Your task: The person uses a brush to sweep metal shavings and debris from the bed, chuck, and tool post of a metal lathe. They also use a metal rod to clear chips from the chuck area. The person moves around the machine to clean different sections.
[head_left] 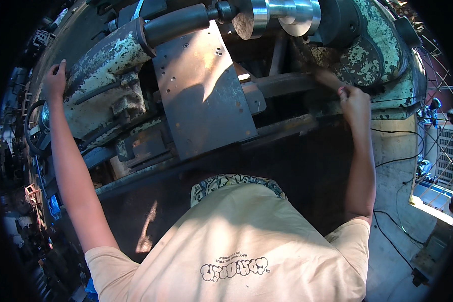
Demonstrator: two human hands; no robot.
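My right fingers point(348, 95) wrap the near end of a blurred brown tool point(328, 79) near the chipped headstock point(360, 61), probably light, stiff, best gripped there; whether my left fingers point(59, 73) hold anything, I can't tell.

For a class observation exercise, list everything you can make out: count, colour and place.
Plate: one, grey, centre
Shiny part: one, silver, top right of centre
Cylinder: one, dark, top left of centre
Left housing: one, patchy pale green, upper left
Right housing: one, patchy pale green, upper right
Stick-like object: one, brown, blurred, upper right
Cables: several, black, right
Box: one, blue and white, right edge
Floor: one, grey, lower right
Clutter: uncountable, mixed colours, left edge
Shirt: one, beige, bottom centre
Patterned cloth: one, dark and pale, above the shirt
Forearms: two, bare, left and right
Left hand: one, bare, upper left, by the left housing
Right hand: one, bare, upper right, around the stick-like object
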